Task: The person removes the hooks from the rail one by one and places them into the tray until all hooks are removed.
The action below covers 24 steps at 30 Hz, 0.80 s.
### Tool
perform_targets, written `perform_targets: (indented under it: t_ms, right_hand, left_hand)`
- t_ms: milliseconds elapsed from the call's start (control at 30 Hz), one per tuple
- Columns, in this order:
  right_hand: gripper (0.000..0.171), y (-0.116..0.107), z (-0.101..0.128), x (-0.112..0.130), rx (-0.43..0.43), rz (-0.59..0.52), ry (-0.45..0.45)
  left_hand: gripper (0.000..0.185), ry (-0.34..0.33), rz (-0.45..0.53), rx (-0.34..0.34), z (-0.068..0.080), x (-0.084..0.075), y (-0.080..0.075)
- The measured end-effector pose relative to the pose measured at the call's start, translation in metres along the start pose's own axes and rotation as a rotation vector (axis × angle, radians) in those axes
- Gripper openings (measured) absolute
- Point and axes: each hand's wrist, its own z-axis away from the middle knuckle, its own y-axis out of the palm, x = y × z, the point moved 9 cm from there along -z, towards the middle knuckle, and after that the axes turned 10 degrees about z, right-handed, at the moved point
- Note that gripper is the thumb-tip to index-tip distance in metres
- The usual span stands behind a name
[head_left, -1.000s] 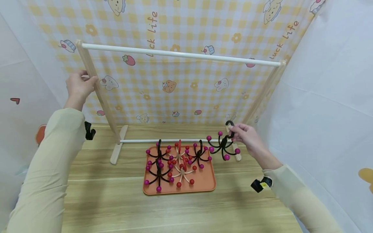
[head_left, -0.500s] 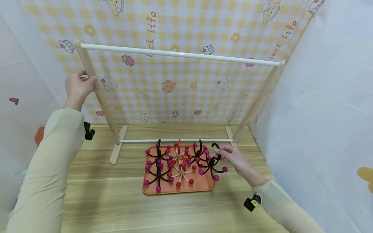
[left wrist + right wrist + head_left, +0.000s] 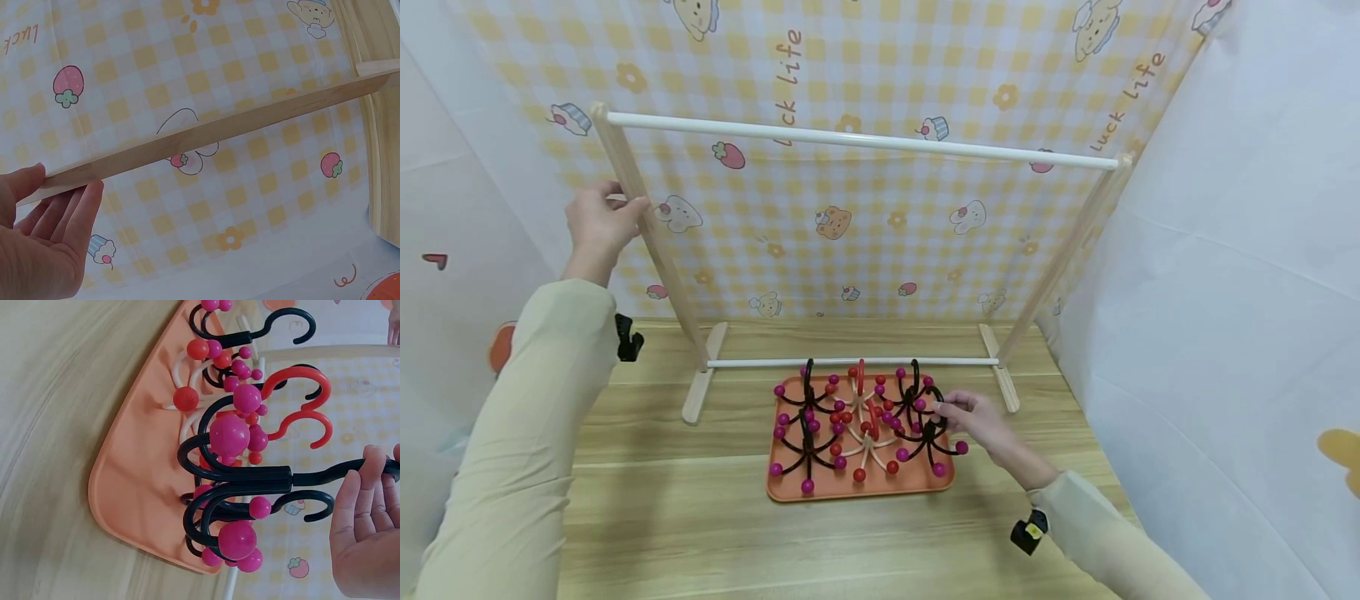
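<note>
Your right hand has its grip clamped on the hook end of a black multi-arm hanger with magenta ball tips, fingertips pinching the stem. The hanger sits over the right end of the orange tray, its ball tips at or just above the tray floor; contact cannot be confirmed. Other black, red and cream hangers lie crowded in the same tray. The tray rests on the wooden table, just in front of the lower rail of the wooden rack. Your left hand holds the rack's left upright, fingers wrapped round the wood, grip clamped on it.
</note>
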Motion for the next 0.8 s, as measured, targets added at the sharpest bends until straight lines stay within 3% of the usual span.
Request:
perform_targets:
  t_ms: [300, 467, 800]
  right_hand:
    - [0.023, 0.012, 0.001, 0.006, 0.055, 0.053, -0.061]
    - [0.023, 0.019, -0.001, -0.004, 0.068, 0.044, -0.065]
    - [0.016, 0.025, 0.002, -0.026, -0.072, -0.006, -0.006]
  left_hand:
    - [0.053, -0.017, 0.008, 0.005, 0.001, 0.001, 0.000]
    - [0.053, -0.021, 0.000, 0.010, 0.001, 0.001, 0.000]
    - [0.053, -0.022, -0.002, 0.010, 0.002, 0.001, 0.000]
